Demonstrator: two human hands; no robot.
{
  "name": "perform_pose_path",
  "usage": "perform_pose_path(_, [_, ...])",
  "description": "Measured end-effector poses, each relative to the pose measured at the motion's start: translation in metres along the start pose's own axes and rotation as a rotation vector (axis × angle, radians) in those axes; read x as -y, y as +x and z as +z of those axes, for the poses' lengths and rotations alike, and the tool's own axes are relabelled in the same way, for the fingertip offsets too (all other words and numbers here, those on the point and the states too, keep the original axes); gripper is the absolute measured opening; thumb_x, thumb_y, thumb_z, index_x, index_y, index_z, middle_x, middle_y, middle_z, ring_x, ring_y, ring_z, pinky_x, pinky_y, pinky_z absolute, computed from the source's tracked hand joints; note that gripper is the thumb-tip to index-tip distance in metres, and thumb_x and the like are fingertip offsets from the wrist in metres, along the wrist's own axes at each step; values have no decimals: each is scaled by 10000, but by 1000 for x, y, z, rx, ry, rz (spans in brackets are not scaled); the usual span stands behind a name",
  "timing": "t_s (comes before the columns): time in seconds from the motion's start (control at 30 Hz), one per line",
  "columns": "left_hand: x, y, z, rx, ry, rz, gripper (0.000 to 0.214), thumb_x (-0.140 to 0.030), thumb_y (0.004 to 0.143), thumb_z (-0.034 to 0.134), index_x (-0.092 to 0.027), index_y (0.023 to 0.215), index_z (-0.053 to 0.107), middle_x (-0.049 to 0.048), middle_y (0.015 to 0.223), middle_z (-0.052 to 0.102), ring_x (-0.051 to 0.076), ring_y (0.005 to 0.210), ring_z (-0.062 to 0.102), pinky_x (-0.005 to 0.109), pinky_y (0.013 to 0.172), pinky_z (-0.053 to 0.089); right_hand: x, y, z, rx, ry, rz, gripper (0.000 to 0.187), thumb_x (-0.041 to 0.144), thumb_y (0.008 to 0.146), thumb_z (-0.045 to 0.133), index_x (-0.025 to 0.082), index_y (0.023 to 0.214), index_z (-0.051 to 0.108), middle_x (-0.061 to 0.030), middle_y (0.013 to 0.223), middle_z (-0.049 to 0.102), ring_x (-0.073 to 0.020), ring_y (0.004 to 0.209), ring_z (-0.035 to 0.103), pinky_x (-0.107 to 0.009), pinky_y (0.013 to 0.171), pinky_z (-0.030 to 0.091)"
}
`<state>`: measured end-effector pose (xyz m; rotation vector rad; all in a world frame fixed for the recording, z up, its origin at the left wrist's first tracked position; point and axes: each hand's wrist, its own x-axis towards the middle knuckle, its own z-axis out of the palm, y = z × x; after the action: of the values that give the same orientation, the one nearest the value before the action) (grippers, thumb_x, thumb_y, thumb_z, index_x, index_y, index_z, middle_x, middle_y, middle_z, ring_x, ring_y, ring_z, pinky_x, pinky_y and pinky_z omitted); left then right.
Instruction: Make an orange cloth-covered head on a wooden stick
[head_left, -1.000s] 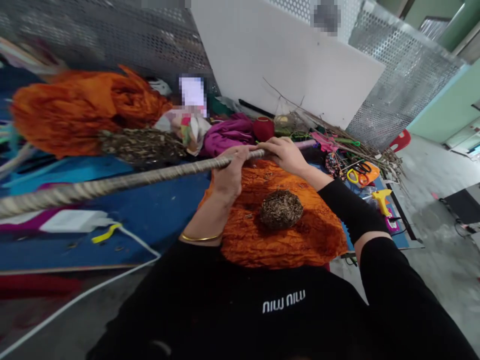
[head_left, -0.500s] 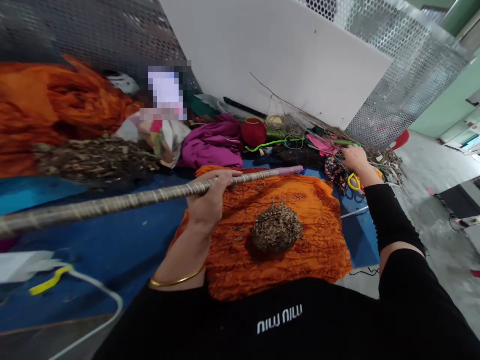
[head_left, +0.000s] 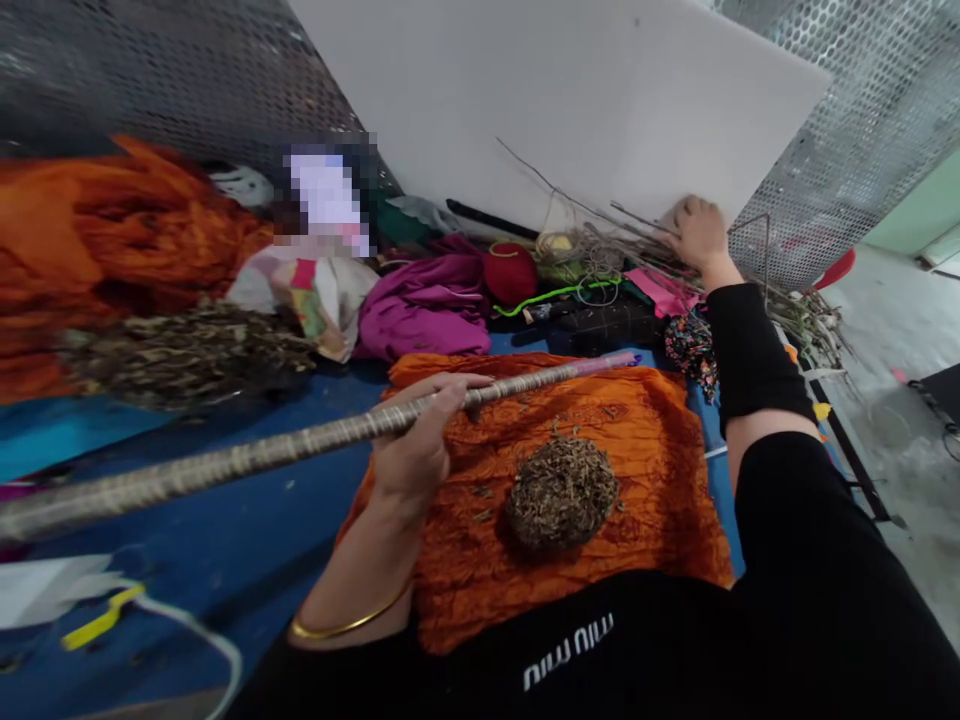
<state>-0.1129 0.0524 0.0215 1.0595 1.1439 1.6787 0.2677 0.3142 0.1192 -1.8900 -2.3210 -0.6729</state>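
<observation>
My left hand (head_left: 411, 440) is closed around a long tapering stick (head_left: 315, 437) with banded wrapping; its pink-wrapped tip (head_left: 604, 364) points right and its thick end leaves the view at the left. Below the stick, a rounded clump of dry brown plant bits (head_left: 562, 492) rests on a crumpled orange cloth (head_left: 660, 470). At the back right my right hand (head_left: 699, 232) is by the white board, its fingers curled. A thin twig (head_left: 637, 217) appears to run through its grip, above a heap of twigs (head_left: 806, 315). The fingertips are partly hidden.
On the blue tabletop (head_left: 300, 500) lie a heap of dried leaves (head_left: 187, 350), a purple cloth (head_left: 427, 310), a red ball of yarn (head_left: 510, 273) and a green cord (head_left: 559, 295). A white board (head_left: 540, 100) leans at the back. A white cable (head_left: 187, 622) lies front left.
My right hand has risen from beside the green cord's end to the white board, with a twig now showing at it. My left hand still holds the wrapped stick. The view has shifted slightly.
</observation>
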Motion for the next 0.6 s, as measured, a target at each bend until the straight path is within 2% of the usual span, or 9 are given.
perform_pose_path(0.07, [-1,0,-1,-9,2,-8,107,-385,706,773,-318,675,851,17,687,755,171,597,565,323,575,413,11,-2,20,-17,84,-28,544,442,1082,402,40,1370,628,-246,1427,604,-358,1329,566,-543,1142,438])
perform_pose_path(0.17, [0,0,-1,-18,-5,-17,101,-375,699,771,-316,665,846,18,684,754,176,611,571,322,576,423,24,-5,45,168,175,-70,484,292,1094,302,56,1353,637,-209,1417,633,-302,1364,543,-509,1193,404])
perform_pose_path(0.2, [0,0,-1,-21,-9,-22,99,-372,695,772,-312,667,845,17,696,760,173,615,574,317,575,426,27,-5,50,203,199,-79,481,257,1089,283,64,1342,644,-195,1409,645,-283,1376,535,-492,1212,388])
perform_pose_path(0.27, [1,0,0,-25,-12,-31,106,-371,692,770,-300,669,844,18,713,767,166,622,578,307,575,429,30,-6,50,193,241,-52,492,232,1084,257,76,1357,636,-176,1413,647,-254,1378,536,-445,1227,380])
perform_pose_path(0.33, [3,1,1,-20,-15,-33,119,-375,691,768,-284,667,841,21,715,768,162,624,583,301,573,430,35,-11,39,117,275,8,506,250,1088,235,93,1400,602,-167,1443,620,-242,1344,562,-403,1201,412])
perform_pose_path(0.4, [5,2,1,-15,-26,-22,125,-369,684,769,-266,658,833,22,692,759,153,602,575,294,564,421,41,-25,18,31,286,6,489,282,1090,262,122,1431,573,-156,1471,591,-251,1316,579,-394,1169,439])
perform_pose_path(0.5, [6,4,2,-15,-50,0,127,-356,672,768,-242,647,819,18,656,741,130,555,552,276,549,409,47,-63,-24,-85,213,-63,433,355,1081,377,167,1400,601,-154,1465,581,-298,1319,561,-460,1163,425])
perform_pose_path(0.6, [6,4,4,-30,-79,0,149,-364,653,769,-220,632,801,28,660,742,126,551,549,264,528,408,35,-110,-61,-117,54,44,462,482,1060,456,145,1289,673,-196,1386,601,-370,1338,525,-562,1148,392])
